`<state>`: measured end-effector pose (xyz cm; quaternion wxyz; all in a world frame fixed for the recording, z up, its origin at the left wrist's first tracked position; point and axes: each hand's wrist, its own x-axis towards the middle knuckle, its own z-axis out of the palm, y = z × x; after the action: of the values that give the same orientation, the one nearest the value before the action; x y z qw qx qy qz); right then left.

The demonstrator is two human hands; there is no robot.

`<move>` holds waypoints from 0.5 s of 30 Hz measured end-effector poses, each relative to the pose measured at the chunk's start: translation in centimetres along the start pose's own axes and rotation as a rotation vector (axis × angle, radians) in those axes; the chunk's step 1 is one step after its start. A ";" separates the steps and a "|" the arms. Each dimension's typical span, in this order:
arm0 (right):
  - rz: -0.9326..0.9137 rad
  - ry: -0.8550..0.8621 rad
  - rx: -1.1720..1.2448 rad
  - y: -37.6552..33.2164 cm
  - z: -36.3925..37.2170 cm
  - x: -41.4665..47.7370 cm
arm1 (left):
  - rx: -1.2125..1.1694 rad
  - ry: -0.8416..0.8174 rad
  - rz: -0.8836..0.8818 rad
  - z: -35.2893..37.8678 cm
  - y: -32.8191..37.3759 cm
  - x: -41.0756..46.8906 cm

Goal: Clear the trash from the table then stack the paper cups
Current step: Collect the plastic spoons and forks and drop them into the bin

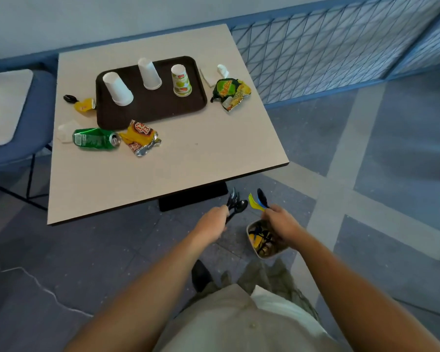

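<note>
Three upside-down paper cups stand on a dark brown tray (188, 111): two white ones (118, 89) (149, 73) and a printed one (181, 80). Trash lies around the tray: a crushed green can (95, 139), a yellow-red wrapper (140, 137), a green-yellow snack bag (230, 92), a yellow scrap (84, 104), a black spoon tip (68, 98) and crumpled white napkins (66, 131) (215, 72). Below the table's near edge, my left hand (212, 222) is shut on black plastic cutlery (235, 203). My right hand (281, 222) grips yellow, blue and black cutlery (258, 200) above a small bin (254, 246) on the floor.
The beige square table (188, 174) stands on a black base (192, 198). A blue chair (18, 128) stands to its left and a blue mesh railing (328, 54) behind it to the right. The bin holds wrappers and cutlery. My shoe (200, 274) is on the tiled floor.
</note>
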<state>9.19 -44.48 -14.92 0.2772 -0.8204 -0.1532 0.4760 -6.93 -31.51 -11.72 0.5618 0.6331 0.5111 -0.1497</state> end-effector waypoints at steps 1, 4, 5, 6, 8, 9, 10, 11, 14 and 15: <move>0.019 0.000 -0.018 1.1 -1.2 0.4 | 0.008 -0.010 -0.020 1.4 0.8 0.2; 0.051 -0.029 -0.131 4.0 -3.2 1.5 | 0.048 -0.022 -0.047 4.1 1.6 0.9; 0.046 -0.043 -0.166 5.1 -4.2 2.0 | 0.046 -0.027 -0.059 5.4 1.9 1.4; 0.034 -0.069 -0.192 6.1 -5.2 2.4 | 0.050 -0.033 -0.075 6.8 2.1 2.1; 0.018 -0.145 -0.205 7.9 -7.1 3.2 | 0.107 -0.066 -0.095 9.7 2.3 3.0; 0.019 -0.180 -0.211 8.7 -7.9 3.7 | 0.125 -0.064 -0.120 11.2 2.2 3.5; 0.037 -0.211 -0.215 9.5 -8.7 4.1 | 0.093 -0.043 -0.153 12.5 2.1 3.9; 0.067 -0.237 -0.220 10.3 -9.3 4.7 | 0.056 -0.024 -0.172 13.8 2.1 4.3; 0.175 -0.303 -0.244 12.5 -11.1 6.2 | -0.025 -0.005 -0.202 17.0 1.8 5.8; 0.201 -0.314 -0.256 13.2 -11.4 6.8 | -0.070 0.004 -0.212 18.0 1.6 6.4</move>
<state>22.31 -55.06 -23.04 0.0945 -0.7760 -0.1710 0.5997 4.08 -43.77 -21.48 0.5635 0.5558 0.5812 -0.1890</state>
